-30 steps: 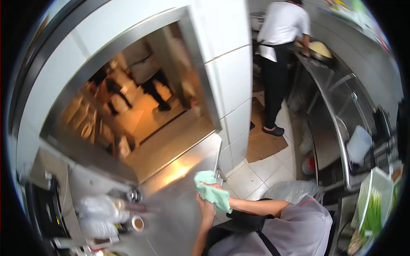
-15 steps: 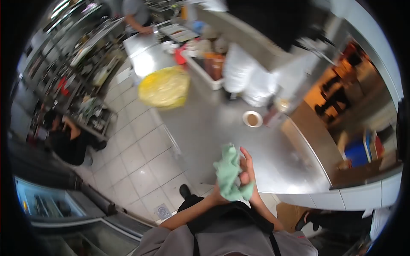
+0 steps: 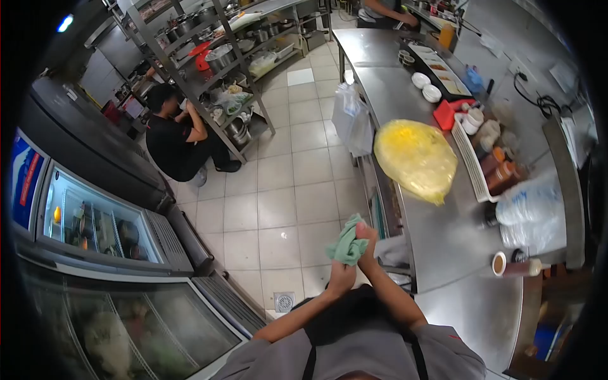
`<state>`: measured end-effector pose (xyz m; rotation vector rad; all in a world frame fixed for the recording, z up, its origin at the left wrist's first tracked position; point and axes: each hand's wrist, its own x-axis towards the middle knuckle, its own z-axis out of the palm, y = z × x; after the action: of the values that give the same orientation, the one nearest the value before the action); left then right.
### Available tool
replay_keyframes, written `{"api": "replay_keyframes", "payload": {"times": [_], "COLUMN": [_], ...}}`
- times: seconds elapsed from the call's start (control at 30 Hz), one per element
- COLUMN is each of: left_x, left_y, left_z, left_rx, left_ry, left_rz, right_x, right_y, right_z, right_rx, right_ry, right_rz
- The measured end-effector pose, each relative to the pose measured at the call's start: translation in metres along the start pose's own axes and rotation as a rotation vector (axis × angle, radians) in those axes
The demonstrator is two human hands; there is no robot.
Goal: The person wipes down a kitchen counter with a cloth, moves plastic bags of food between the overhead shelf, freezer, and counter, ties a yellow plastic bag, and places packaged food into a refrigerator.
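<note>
A crumpled green cloth (image 3: 348,244) is bunched between my two hands, in front of my black apron. My left hand (image 3: 341,277) holds the lower part of the cloth from below. My right hand (image 3: 367,244) grips its right side, with the fingers partly hidden by the fabric. Both hands are above the tiled floor, just left of the steel counter (image 3: 437,234). On that counter lies a yellow plastic bag (image 3: 416,158), farther forward than my hands.
A person (image 3: 180,133) in black crouches by the metal shelves (image 3: 244,95) at the left. Glass-door fridges (image 3: 95,218) stand at the near left. A white basket (image 3: 472,161) of bottles and a cup (image 3: 499,263) are on the counter. Another person stands at its far end.
The view has swung left, from the hatch to the aisle and fridges. My hands have stayed on the green cloth, now bunched more tightly; my right fingers have closed on it.
</note>
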<state>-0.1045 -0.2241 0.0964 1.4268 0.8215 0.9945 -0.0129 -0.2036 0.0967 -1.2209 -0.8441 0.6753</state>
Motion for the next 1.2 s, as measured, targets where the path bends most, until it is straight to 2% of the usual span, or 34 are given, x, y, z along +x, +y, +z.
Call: {"api": "replay_keyframes", "payload": {"times": [0.03,0.07,0.17,0.23,0.3,0.37,0.43,0.47,0.5,0.53,0.6,0.67,0.73,0.77,0.8,0.87,0.9,0.93,1.0,1.07,1.1,1.13,1.2], "left_x": [0.011,0.023,0.057,0.087,0.115,0.112,0.183,0.210,0.242,0.282,0.353,0.415,0.465,0.496,0.521,0.563,0.572,0.581,0.582,0.503,0.475,0.463,0.458], "left_y": [0.003,0.010,0.019,0.012,-0.043,-0.175,-0.158,-0.141,-0.124,-0.109,-0.075,-0.044,-0.021,-0.025,-0.033,-0.051,-0.067,-0.082,-0.112,-0.061,-0.043,-0.034,-0.050], "left_z": [-0.007,-0.015,-0.040,-0.045,-0.044,-0.053,-0.039,-0.043,-0.047,-0.043,-0.027,0.009,0.045,0.056,0.077,0.110,0.119,0.129,0.139,0.154,0.157,0.160,0.173], "left_rx": [-0.045,-0.178,-0.244,0.049,0.404,0.687,0.484,0.395,0.303,0.202,0.118,0.100,0.100,0.117,0.106,1.046,1.160,1.284,0.819,0.520,0.457,0.397,0.415], "left_ry": [0.010,0.041,0.018,-0.190,-0.514,-0.292,-0.182,-0.142,-0.109,-0.086,-0.002,0.092,0.068,-0.129,-0.219,-0.322,-0.432,-0.530,-0.715,-0.956,-1.108,-1.258,-1.387], "left_rz": [-0.094,-0.270,-0.264,-0.257,-0.311,0.220,0.164,0.105,0.049,-0.003,0.029,0.098,0.119,0.145,0.114,0.815,0.706,0.598,0.961,1.098,1.124,1.142,1.073], "right_x": [0.014,0.028,0.068,0.083,0.086,0.104,0.140,0.153,0.168,0.180,0.209,0.223,0.231,0.229,0.227,0.218,0.210,0.202,0.183,0.175,0.173,0.177,0.182], "right_y": [0.013,0.026,0.024,0.038,0.046,0.030,0.029,0.033,0.036,0.029,-0.004,-0.003,-0.013,-0.025,-0.019,-0.021,-0.022,-0.019,-0.008,0.016,0.024,0.028,0.029], "right_z": [-0.001,-0.019,-0.015,-0.013,0.018,0.027,0.024,0.025,0.025,0.020,0.011,-0.006,-0.034,-0.045,-0.057,-0.091,-0.105,-0.116,-0.129,-0.132,-0.129,-0.123,-0.114], "right_rx": [-0.147,-0.564,-0.666,-0.210,0.354,0.544,0.561,0.202,-0.176,-0.369,-0.349,-0.390,-0.450,-0.481,-0.626,-1.024,-1.217,-1.287,-1.374,-1.222,-1.145,-1.259,-1.191], "right_ry": [-0.059,-0.258,-0.009,-0.221,-0.357,-0.463,-0.526,-0.518,-0.478,-0.418,-0.273,-0.123,0.036,0.130,0.289,0.626,0.775,0.922,1.197,1.224,1.227,1.293,1.354], "right_rz": [-0.142,-0.103,-0.076,0.260,0.502,0.759,0.683,0.412,0.155,0.066,-0.038,-0.166,-0.175,-0.138,-0.135,-0.112,-0.081,0.078,0.411,0.572,0.644,0.604,0.554]}}
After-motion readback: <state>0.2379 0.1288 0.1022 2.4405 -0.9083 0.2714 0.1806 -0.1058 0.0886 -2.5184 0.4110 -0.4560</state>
